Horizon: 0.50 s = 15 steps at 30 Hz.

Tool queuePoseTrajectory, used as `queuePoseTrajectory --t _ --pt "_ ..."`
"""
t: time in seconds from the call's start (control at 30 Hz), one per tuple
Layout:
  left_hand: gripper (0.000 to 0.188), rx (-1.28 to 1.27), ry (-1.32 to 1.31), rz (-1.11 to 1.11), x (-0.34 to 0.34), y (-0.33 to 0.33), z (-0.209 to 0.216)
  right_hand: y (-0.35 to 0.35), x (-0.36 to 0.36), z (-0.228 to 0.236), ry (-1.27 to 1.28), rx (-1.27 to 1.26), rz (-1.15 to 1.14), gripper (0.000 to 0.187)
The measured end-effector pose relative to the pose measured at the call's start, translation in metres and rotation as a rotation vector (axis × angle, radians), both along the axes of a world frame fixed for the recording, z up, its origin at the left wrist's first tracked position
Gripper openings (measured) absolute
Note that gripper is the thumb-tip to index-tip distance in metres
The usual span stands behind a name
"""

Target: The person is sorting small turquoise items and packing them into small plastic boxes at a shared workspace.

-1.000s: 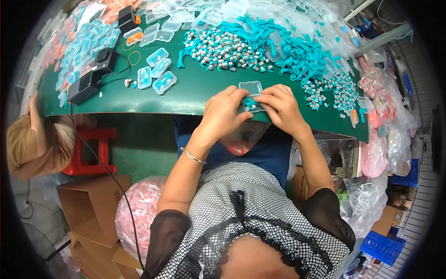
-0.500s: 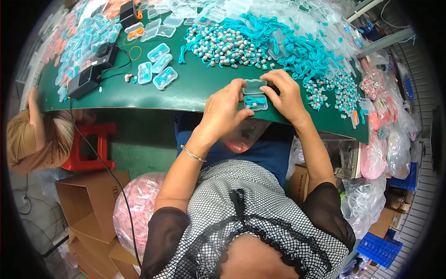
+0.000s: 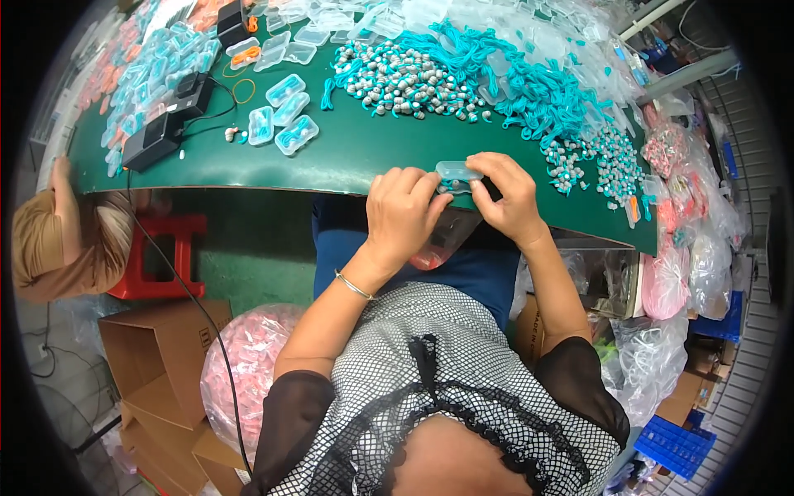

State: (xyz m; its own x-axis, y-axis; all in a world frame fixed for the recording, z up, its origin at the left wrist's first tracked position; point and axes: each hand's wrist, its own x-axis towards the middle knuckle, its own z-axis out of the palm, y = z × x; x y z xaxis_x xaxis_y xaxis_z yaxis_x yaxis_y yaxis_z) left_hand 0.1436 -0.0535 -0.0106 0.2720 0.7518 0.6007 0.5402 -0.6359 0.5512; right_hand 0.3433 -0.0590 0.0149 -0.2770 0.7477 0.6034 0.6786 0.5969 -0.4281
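A small clear plastic case (image 3: 456, 171) is held over the table's front edge, its lid folded down over the tray with teal cord inside. My left hand (image 3: 401, 207) grips its left end between thumb and fingers. On its right end, my right hand (image 3: 509, 197) presses with thumb and fingertips. Whether the lid has latched I cannot tell. Beyond my hands lie a heap of grey-and-teal plugs (image 3: 401, 78) and bundles of teal cord (image 3: 529, 83). Several closed cases with teal cord (image 3: 296, 134) sit to the left.
The green table (image 3: 331, 169) also bears black boxy devices (image 3: 153, 142) with a cable, a heap of filled cases (image 3: 161, 74) and clear empty cases (image 3: 397, 25). At left are another person's arm (image 3: 64, 207) and a red stool (image 3: 165, 256). Bagged goods (image 3: 666, 281) hang at right.
The case lay open with its lid flat away from me; now the lid is folded over the tray. Both hands have drawn slightly nearer to me.
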Motion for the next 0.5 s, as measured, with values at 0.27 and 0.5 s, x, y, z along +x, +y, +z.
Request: queuePoseTrajectory --t 0.27,0.5 --pt "0.038 -0.067 0.190 -0.170 -0.008 0.016 0.020 -0.016 -0.005 -0.002 -0.070 -0.030 -0.037 0.028" --pt "0.027 -0.022 0.063 -0.292 -0.013 0.029 0.009 -0.007 -0.008 -0.003 0.073 -0.177 -0.020 0.023"
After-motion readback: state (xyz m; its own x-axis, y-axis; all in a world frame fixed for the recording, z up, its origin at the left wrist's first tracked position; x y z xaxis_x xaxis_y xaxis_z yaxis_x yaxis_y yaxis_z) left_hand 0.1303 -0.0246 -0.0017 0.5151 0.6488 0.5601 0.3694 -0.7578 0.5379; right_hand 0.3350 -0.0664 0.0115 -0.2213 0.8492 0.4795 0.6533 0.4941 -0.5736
